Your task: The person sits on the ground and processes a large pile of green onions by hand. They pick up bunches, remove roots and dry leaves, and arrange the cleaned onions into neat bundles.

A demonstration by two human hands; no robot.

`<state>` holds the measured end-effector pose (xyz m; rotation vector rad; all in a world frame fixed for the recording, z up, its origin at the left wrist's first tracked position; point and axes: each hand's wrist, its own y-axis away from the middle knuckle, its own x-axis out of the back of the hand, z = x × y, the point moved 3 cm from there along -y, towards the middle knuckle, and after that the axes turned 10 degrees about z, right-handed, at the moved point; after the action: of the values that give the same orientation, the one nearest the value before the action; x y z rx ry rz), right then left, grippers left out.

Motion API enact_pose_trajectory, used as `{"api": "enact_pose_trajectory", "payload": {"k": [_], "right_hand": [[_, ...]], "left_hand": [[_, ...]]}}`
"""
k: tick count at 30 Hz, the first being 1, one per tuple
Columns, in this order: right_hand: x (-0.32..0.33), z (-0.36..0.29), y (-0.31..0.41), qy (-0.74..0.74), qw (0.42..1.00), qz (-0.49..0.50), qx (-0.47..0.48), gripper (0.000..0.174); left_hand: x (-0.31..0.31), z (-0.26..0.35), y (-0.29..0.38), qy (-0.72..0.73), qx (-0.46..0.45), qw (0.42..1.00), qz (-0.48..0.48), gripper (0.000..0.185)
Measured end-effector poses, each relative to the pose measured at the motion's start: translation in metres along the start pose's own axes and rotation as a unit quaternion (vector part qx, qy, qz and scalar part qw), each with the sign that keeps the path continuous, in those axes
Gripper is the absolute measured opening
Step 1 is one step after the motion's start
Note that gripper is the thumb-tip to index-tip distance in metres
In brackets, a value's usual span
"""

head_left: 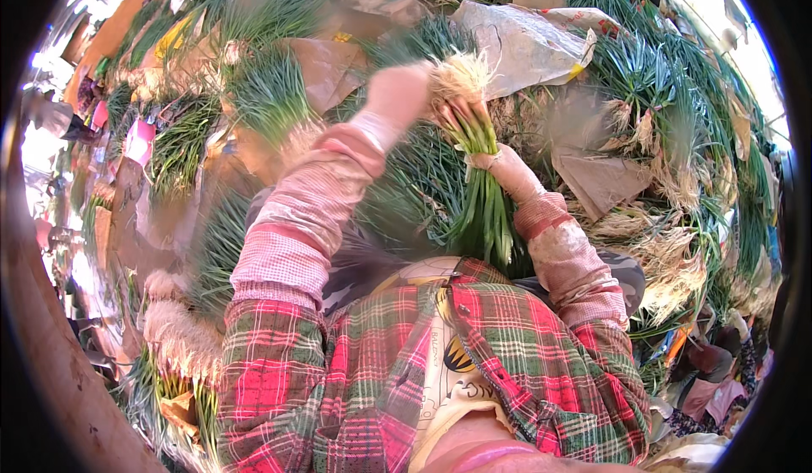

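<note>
A bundle of spring onions [476, 130] stands tilted before me, its pale roots upward and its green leaves hanging toward my lap. My right hand [507, 168] is closed around the stems at mid-length, where a pale band shows. My left hand [399, 92] is motion-blurred just left of the roots; its fingers are unclear, so whether it touches or holds anything cannot be told. More spring onions [425, 187] lie below and behind the bundle, between my arms.
A bunch of spring onions [273, 99] lies at left, beside brown paper [327, 70]. A whitish plastic sheet [520, 45] lies beyond the bundle. Loose rooted onions [666, 257] are heaped at right. Another person [710, 371] is partly visible at lower right.
</note>
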<state>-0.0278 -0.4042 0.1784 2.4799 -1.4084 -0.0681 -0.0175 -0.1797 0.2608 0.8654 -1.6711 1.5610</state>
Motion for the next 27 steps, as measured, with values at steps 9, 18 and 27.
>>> {"api": "enact_pose_trajectory", "payload": {"k": [9,18,27], "right_hand": [[0.047,0.013,-0.011,-0.203,0.979,-0.029,-0.015,0.046],[0.029,0.001,0.0,-0.124,0.992,-0.02,-0.019,0.033],[0.008,0.002,0.002,-0.13,0.991,-0.038,-0.011,0.036]], "left_hand": [[0.009,-0.032,0.072,0.047,-0.043,0.917,-0.394,0.051],[0.058,0.062,0.013,0.197,0.029,0.98,0.024,0.038],[0.017,0.015,-0.015,0.096,0.051,0.981,0.163,0.016]]}}
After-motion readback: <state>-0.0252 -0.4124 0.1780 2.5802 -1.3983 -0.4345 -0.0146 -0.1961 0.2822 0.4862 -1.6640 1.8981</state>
